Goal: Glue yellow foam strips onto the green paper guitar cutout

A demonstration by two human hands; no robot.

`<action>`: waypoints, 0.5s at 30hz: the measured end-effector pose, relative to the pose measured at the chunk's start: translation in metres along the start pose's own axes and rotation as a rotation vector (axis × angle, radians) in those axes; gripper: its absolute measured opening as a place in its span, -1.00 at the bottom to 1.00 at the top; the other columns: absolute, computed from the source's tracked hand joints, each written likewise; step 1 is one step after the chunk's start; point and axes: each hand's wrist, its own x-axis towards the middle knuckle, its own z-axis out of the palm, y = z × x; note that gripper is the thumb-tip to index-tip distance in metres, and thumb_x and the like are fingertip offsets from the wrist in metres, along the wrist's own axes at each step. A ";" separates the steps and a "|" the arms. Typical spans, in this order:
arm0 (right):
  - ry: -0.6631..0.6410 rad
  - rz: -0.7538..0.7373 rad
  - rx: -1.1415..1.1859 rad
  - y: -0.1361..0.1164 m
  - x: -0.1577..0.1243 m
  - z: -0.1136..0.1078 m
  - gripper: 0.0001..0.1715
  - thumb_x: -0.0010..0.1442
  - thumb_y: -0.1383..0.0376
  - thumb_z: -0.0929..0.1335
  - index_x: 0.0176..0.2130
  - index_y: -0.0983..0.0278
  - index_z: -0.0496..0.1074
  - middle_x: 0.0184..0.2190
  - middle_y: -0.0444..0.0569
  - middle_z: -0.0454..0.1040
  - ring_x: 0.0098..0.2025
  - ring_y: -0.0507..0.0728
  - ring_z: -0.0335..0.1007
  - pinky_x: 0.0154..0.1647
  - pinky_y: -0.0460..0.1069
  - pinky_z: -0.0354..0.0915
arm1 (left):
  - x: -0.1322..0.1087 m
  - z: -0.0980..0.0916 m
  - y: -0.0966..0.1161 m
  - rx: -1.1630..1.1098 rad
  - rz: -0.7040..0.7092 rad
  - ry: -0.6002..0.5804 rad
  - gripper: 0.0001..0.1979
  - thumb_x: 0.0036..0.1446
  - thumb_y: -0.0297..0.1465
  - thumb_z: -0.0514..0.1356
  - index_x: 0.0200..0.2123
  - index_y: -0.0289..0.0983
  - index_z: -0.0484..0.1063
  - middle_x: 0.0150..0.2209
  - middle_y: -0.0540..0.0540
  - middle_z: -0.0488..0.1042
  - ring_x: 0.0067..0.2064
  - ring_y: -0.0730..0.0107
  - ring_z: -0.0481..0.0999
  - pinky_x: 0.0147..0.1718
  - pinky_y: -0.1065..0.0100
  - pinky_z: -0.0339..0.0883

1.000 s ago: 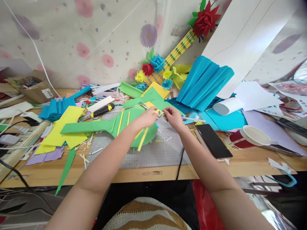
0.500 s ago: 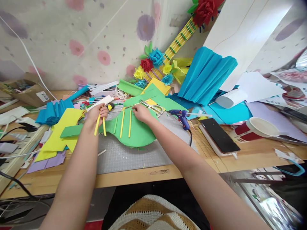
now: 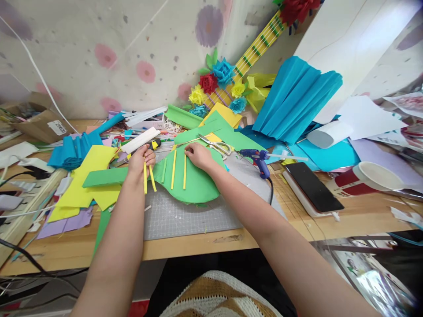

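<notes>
A green lute-shaped paper cutout [image 3: 201, 187] lies on the grey cutting mat [image 3: 185, 220], its long neck [image 3: 105, 177] stretching left beneath my left forearm. Across its body run upright paper strips, a short green one and two yellow ones. My right hand [image 3: 200, 156] rests at the body's upper part, thumb and finger pinched at the top end of the right-hand yellow strip [image 3: 184, 171]. Closed fingers of my left hand [image 3: 142, 160] hold two loose yellow paper strips [image 3: 145, 178] that hang down beside the body. Scissors [image 3: 216, 145] lie just behind my right hand.
To the right are a blue glue gun [image 3: 259, 160], a phone [image 3: 313, 187] and a paper cup [image 3: 363, 178]. Yellow paper [image 3: 86, 176] and a power strip [image 3: 29, 211] lie left. Behind stand blue crepe paper [image 3: 297, 101] and a flower-decorated yellow paper guitar [image 3: 251, 57].
The view has shifted slightly, so most things sit further right. My left hand has come a little nearer the green body with its strips. My right hand stays at the yellow strip's top.
</notes>
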 end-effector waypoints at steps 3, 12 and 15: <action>0.010 -0.016 0.007 0.002 0.000 0.001 -0.79 0.17 0.23 0.26 -0.21 0.19 0.43 -0.14 -0.06 0.44 -0.15 0.13 0.35 -0.18 0.00 0.24 | 0.001 0.001 -0.002 0.024 0.020 0.028 -0.77 0.24 -0.52 -0.13 -0.46 -0.29 0.18 -0.71 0.17 -0.03 -0.77 0.72 -0.03 -0.82 0.68 -0.21; 0.027 -0.030 0.014 0.007 0.002 0.006 -0.78 0.16 0.22 0.26 -0.21 0.17 0.44 -0.15 -0.07 0.43 -0.17 0.13 0.35 -0.19 0.01 0.24 | 0.001 0.005 -0.006 0.087 0.062 0.077 -0.76 0.23 -0.52 -0.11 -0.47 -0.28 0.20 -0.73 0.17 -0.03 -0.78 0.70 -0.03 -0.82 0.64 -0.21; 0.038 -0.038 0.015 0.008 0.001 0.006 -0.77 0.16 0.21 0.26 -0.20 0.17 0.44 -0.16 -0.08 0.43 -0.17 0.13 0.34 -0.18 0.01 0.24 | 0.002 0.003 -0.006 0.085 0.070 0.072 -0.77 0.23 -0.52 -0.11 -0.47 -0.28 0.20 -0.73 0.17 -0.02 -0.78 0.71 -0.02 -0.81 0.66 -0.21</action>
